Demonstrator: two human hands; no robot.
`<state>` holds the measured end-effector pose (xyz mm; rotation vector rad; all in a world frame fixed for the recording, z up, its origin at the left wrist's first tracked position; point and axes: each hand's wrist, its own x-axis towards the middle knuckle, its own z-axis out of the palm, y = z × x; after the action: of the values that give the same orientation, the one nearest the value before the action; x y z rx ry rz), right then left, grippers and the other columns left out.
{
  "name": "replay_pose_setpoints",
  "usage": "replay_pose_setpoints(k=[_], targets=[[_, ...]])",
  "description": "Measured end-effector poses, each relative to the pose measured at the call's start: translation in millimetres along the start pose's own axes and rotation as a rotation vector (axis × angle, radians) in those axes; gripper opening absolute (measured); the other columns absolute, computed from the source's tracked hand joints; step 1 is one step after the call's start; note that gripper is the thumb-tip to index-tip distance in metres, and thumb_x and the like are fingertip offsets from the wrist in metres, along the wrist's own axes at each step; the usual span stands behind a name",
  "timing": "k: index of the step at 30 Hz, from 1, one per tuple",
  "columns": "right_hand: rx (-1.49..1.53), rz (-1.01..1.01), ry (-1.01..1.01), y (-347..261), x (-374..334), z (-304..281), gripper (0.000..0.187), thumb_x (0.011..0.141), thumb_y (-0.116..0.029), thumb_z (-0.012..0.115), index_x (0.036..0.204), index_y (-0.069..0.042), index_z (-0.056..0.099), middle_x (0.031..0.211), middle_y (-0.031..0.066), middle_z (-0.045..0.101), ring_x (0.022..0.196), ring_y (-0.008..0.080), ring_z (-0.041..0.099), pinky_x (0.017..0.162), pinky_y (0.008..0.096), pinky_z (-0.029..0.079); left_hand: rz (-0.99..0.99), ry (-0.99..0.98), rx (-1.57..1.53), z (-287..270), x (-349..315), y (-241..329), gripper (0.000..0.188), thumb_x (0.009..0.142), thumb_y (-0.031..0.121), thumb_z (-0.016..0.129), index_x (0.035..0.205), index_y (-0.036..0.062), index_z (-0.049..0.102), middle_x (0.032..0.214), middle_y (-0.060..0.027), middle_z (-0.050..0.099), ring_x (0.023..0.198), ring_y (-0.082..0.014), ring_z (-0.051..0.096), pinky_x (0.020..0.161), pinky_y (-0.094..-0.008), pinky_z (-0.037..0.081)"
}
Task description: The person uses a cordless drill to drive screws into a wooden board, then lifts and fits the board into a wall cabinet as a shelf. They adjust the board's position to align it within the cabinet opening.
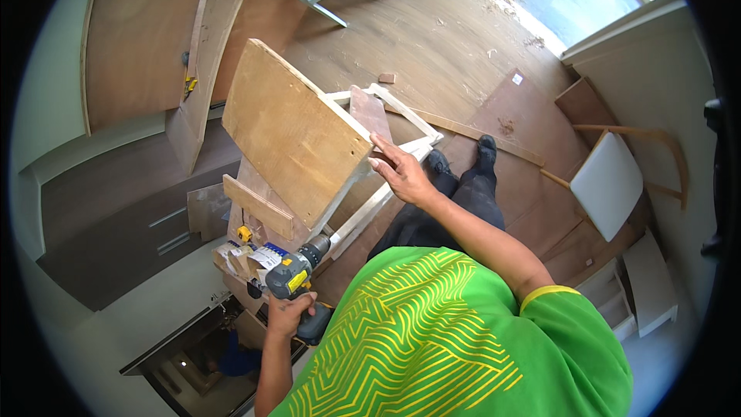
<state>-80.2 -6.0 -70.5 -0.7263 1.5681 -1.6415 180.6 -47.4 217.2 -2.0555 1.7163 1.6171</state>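
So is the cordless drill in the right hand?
No, the left hand grips the cordless drill, while the right hand rests on the plywood panel.

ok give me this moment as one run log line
left hand: grips grey-and-yellow cordless drill | right hand: fingers on edge of brown plywood panel | panel on white wooden frame | floor: scrap boards

One drill (297, 278), perhaps two chairs (610, 181).
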Motion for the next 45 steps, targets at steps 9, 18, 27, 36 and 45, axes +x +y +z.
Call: replay_pose_setpoints(k=[9, 18, 27, 36, 45], targets=[[-0.045, -0.418, 0.142, 24, 32, -16, 0.013, 0.089, -0.007, 0.077, 0.1, -0.002, 0.072, 0.107, 0.0151, 0.075, 0.096, 0.0337, 0.073, 0.082, 0.0376, 0.059, -0.214, 0.024, -0.011, 16, -17, -67, 0.027, 0.083, -0.004, 0.071, 0.107, -0.0023, 0.06, 0.074, -0.0092, 0.065, 0.055, -0.0184, 0.062, 0.052, -0.0316, 0.051], [0.275, 0.215, 0.015, 45, 13, -9, 0.023, 0.102, -0.01, 0.064, 0.122, 0.0, 0.068, 0.112, 0.0083, 0.076, 0.09, 0.0135, 0.072, 0.076, 0.0287, 0.058, -0.268, 0.093, -0.021, 36, -29, -87, 0.012, 0.084, -0.001, 0.071, 0.094, -0.0014, 0.064, 0.067, -0.0071, 0.064, 0.053, -0.0173, 0.061, 0.051, -0.0308, 0.051], [0.531, 0.506, -0.298, -56, -27, 47, 0.108, 0.093, -0.015, 0.068, 0.163, -0.005, -0.013, 0.172, 0.022, -0.007, 0.16, 0.0294, 0.004, 0.128, 0.0419, 0.012, -0.237, 0.001, -0.118, 40, -25, -152, 0.007, 0.084, 0.001, 0.071, 0.084, 0.0011, 0.064, 0.067, -0.0062, 0.063, 0.054, -0.016, 0.061, 0.052, -0.0296, 0.05], [1.07, 0.593, -0.058, -74, -22, 60, 0.077, 0.09, -0.011, 0.064, 0.156, -0.012, 0.025, 0.159, 0.0106, 0.025, 0.144, 0.0326, 0.031, 0.112, 0.0541, 0.034, -0.173, 0.055, -0.434, 55, -51, -304, 0.009, 0.082, 0.001, 0.071, 0.084, 0.0037, 0.063, 0.066, -0.0056, 0.063, 0.052, -0.0166, 0.061, 0.052, -0.0309, 0.051], [0.885, 0.627, -0.109, -59, -31, 134, 0.094, 0.094, -0.02, 0.068, 0.163, -0.005, 0.006, 0.17, 0.0196, -0.003, 0.158, 0.041, 0.001, 0.123, 0.0615, 0.023, -0.434, 0.401, -0.565, 124, -87, -547, 0.022, 0.079, -0.001, 0.071, 0.098, 0.0052, 0.062, 0.075, -0.006, 0.064, 0.063, -0.0154, 0.064, 0.057, -0.0322, 0.052]])
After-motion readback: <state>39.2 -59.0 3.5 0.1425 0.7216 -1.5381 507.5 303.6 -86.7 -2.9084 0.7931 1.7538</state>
